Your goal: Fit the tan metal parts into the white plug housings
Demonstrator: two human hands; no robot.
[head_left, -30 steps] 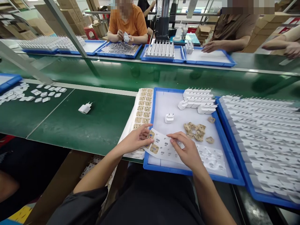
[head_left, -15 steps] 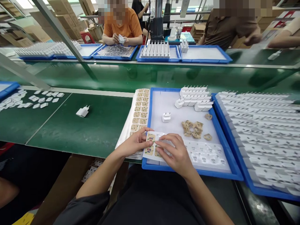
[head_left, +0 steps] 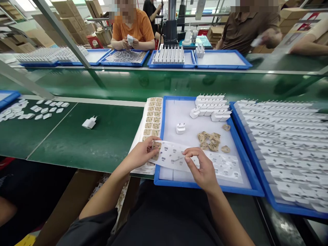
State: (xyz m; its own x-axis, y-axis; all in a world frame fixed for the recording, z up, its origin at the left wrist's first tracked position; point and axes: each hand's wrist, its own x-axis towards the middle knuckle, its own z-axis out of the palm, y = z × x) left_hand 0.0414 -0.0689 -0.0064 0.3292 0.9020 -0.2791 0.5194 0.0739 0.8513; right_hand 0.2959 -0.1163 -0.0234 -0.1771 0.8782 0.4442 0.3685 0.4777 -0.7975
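A white sheet with small grey rectangular marks (head_left: 169,155) stretches between my two hands, above the left front of a blue-rimmed tray (head_left: 158,176). My left hand (head_left: 143,153) pinches its left end, where tan sticker pieces (head_left: 156,150) show. Thumb and fingertips of my right hand (head_left: 201,167) are closed on the sheet farther right. Beneath and beside that hand lies another white marked sheet (head_left: 228,167) in the tray. Crumpled tan pieces (head_left: 212,140) and a white plug adapter (head_left: 180,128) rest behind it. Left of the tray is a stack of sticker sheets (head_left: 153,119).
White plug housings (head_left: 212,106) stand at the tray's back. A second blue tray (head_left: 271,200) at right is filled with rows of them. One adapter (head_left: 89,123) and loose white pieces (head_left: 15,109) lie left on the green bench. Co-workers (head_left: 133,30) sit across the conveyor (head_left: 123,80).
My right hand has moved right with the sheet pinched. White marked sheet now spans the gap where tan stickers showed, leaving tan only near my left hand.
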